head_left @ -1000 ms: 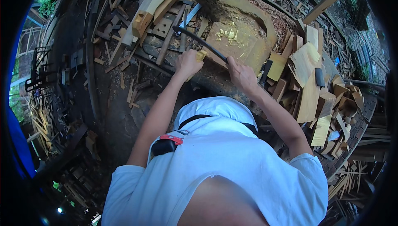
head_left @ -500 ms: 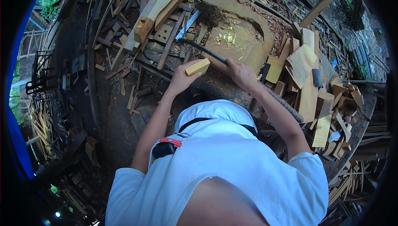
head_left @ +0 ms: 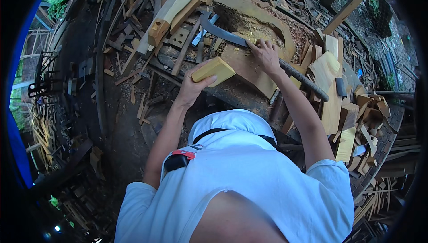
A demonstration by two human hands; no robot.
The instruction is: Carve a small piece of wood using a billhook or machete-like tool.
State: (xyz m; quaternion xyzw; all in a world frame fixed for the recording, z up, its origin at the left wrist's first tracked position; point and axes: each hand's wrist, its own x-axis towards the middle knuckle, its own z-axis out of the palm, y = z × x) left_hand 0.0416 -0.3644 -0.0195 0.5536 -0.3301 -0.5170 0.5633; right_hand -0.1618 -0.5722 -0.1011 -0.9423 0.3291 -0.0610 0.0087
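- Clearly, the left hand has fingers clamped on the yellow wood block, probably leaving its right end free.
- The right hand bends over the curved knife; grip firmness, I cannot tell.
- Both forearms reach forward, the left angled inward.

Middle of curved knife behind right hand

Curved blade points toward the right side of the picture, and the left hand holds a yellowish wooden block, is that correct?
One thing is off: in the head view, the curved blade points toward the left side. The left hand does hold a yellowish wooden block.
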